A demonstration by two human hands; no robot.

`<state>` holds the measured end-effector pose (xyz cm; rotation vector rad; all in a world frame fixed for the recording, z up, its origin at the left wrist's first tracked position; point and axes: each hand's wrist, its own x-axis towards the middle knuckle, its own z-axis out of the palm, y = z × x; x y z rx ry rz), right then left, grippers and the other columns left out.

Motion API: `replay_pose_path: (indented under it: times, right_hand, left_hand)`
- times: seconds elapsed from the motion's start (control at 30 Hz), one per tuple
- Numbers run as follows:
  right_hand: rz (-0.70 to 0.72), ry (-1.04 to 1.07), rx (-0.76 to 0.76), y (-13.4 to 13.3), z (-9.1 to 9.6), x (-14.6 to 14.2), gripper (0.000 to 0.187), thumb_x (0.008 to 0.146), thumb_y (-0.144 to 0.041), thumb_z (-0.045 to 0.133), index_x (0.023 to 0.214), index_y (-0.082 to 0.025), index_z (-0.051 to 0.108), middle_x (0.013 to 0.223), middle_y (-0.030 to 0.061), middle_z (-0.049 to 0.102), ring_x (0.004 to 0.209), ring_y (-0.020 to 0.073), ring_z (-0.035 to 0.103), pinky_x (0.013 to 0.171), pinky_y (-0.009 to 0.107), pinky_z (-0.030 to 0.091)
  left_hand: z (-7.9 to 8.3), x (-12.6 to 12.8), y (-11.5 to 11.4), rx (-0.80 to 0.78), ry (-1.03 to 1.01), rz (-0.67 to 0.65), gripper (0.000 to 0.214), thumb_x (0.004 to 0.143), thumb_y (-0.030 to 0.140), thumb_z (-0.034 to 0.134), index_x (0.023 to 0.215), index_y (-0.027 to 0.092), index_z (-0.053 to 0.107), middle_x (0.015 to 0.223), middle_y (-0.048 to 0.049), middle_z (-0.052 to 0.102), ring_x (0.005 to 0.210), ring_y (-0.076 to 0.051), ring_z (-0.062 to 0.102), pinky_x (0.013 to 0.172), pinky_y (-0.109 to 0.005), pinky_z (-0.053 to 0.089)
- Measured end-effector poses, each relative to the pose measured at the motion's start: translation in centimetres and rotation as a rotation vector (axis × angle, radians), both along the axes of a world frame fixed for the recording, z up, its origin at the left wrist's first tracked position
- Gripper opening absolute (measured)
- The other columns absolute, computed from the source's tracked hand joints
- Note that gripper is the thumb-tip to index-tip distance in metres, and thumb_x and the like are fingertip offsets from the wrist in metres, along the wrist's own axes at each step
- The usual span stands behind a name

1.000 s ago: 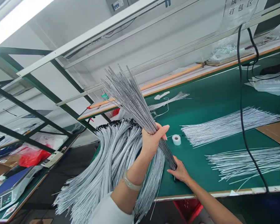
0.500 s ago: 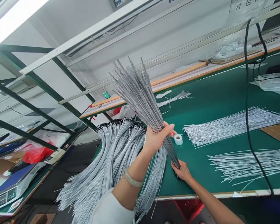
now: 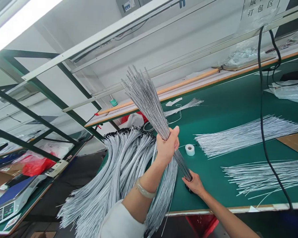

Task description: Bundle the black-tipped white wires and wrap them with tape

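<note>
My left hand grips a fanned bundle of thin grey wires upright around its middle, with the long ends spreading up and away. My right hand pinches the bundle's narrow lower end just above the green bench mat. A large heap of white-coated wires hangs over the bench edge behind my left forearm. A roll of white tape stands on the mat, to the right of my left hand.
Two spread rows of white wires lie on the mat at right, and a small wire bunch lies farther back. A black cable hangs down across the bench. A digital scale and red bag sit lower left.
The bundle has swung more upright and slightly right, and my left hand has risen a little with it. My right hand stays at the lower end.
</note>
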<state>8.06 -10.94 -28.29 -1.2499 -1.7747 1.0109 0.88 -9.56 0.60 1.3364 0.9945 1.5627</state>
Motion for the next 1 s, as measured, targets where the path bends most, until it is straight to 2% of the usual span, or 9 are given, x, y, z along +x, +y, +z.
replay_pose_path:
  times: [0.07, 0.17, 0.27, 0.4, 0.5, 0.57, 0.67, 0.87, 1.0]
  right_hand:
    - [0.035, -0.027, -0.02, 0.0, 0.5, 0.6, 0.04, 0.061, -0.038, 0.061, 0.097, -0.021, 0.058, 0.088, 0.0075, 0.065, 0.092, 0.031, 0.059, 0.086, 0.05, 0.039]
    - [0.141, -0.094, -0.102, 0.2, 2.6, 2.2, 0.096, 0.049, -0.037, 0.071, 0.134, -0.024, 0.03, 0.13, 0.0125, 0.048, 0.124, 0.0367, 0.035, 0.1, 0.061, 0.01]
    - [0.255, -0.01, -0.141, 0.5, 6.3, 3.8, 0.111, 0.051, -0.039, 0.074, 0.141, -0.024, 0.011, 0.143, 0.014, 0.031, 0.133, 0.0341, 0.019, 0.103, 0.058, 0.007]
    - [0.292, 0.267, 0.025, 1.0, 11.4, 3.2, 0.105, 0.055, -0.046, 0.073, 0.14, -0.024, 0.016, 0.14, 0.0138, 0.036, 0.129, 0.03, 0.029, 0.099, 0.044, 0.03]
    - [0.181, 0.266, 0.176, 1.3, 12.9, 0.5, 0.076, 0.057, -0.046, 0.073, 0.122, -0.016, 0.045, 0.105, 0.0109, 0.062, 0.096, 0.0256, 0.058, 0.075, 0.033, 0.046]
    - [0.06, 0.186, 0.246, 1.5, 12.9, -1.4, 0.032, 0.073, -0.044, 0.058, 0.087, -0.016, 0.058, 0.066, 0.0009, 0.06, 0.059, 0.016, 0.055, 0.052, 0.024, 0.041]
    - [-0.026, 0.097, 0.314, 1.5, 12.7, -3.1, 0.03, 0.084, -0.036, 0.04, 0.061, -0.019, 0.048, 0.049, -0.0043, 0.045, 0.044, 0.0106, 0.04, 0.043, 0.021, 0.029]
    - [0.095, -0.101, 0.479, 0.3, 15.5, -4.2, 0.01, 0.071, -0.014, 0.043, 0.063, -0.019, 0.048, 0.055, -0.0012, 0.054, 0.049, 0.0121, 0.047, 0.047, 0.022, 0.028]
    - [0.225, -0.259, 0.584, 0.0, 17.7, -5.6, 0.005, 0.067, -0.015, 0.048, 0.068, -0.018, 0.053, 0.062, 0.0035, 0.063, 0.053, 0.016, 0.056, 0.046, 0.023, 0.03]
  left_hand:
    - [0.0, 0.0, 0.1, -0.003, -0.02, 0.012, 0.046, 0.078, 0.039, 0.058, 0.045, 0.019, 0.031, 0.037, 0.0095, 0.028, 0.03, -0.003, 0.029, 0.035, -0.021, 0.023]
    - [0.1, -0.1, 0.1, -0.008, -0.048, 0.025, 0.044, 0.077, 0.038, 0.059, 0.047, 0.02, 0.032, 0.037, 0.0102, 0.027, 0.03, -0.003, 0.028, 0.034, -0.021, 0.021]
    - [0.4, -0.1, 0.1, -0.007, -0.065, 0.027, 0.043, 0.076, 0.037, 0.06, 0.048, 0.02, 0.032, 0.037, 0.0105, 0.027, 0.029, -0.003, 0.027, 0.034, -0.02, 0.02]
    - [0.4, 0.0, 0.2, -0.011, -0.075, 0.038, 0.044, 0.073, 0.038, 0.062, 0.047, 0.02, 0.032, 0.036, 0.0106, 0.027, 0.029, -0.003, 0.027, 0.033, -0.02, 0.02]
    - [0.2, 0.1, 0.3, -0.012, -0.073, 0.044, 0.044, 0.074, 0.038, 0.062, 0.047, 0.02, 0.032, 0.037, 0.0106, 0.028, 0.029, -0.003, 0.027, 0.033, -0.019, 0.021]
    - [0.1, 0.1, 0.2, -0.014, -0.079, 0.063, 0.044, 0.074, 0.037, 0.062, 0.047, 0.02, 0.032, 0.037, 0.0106, 0.028, 0.029, -0.002, 0.027, 0.033, -0.019, 0.02]
    - [0.4, -0.6, -0.5, 0.006, -0.131, 0.096, 0.043, 0.076, 0.033, 0.061, 0.047, 0.019, 0.032, 0.036, 0.0106, 0.028, 0.029, -0.003, 0.026, 0.034, -0.019, 0.02]
    - [1.1, -6.2, -5.7, 0.078, -0.255, 0.305, 0.03, 0.072, 0.032, 0.063, 0.052, 0.018, 0.046, 0.042, 0.0078, 0.043, 0.041, -0.007, 0.046, 0.05, -0.02, 0.043]
    - [-2.2, -9.9, -11.7, -0.132, -0.214, 0.573, 0.035, 0.065, 0.053, 0.063, 0.089, 0.028, 0.06, 0.088, 0.0012, 0.067, 0.096, -0.02, 0.059, 0.08, -0.031, 0.049]
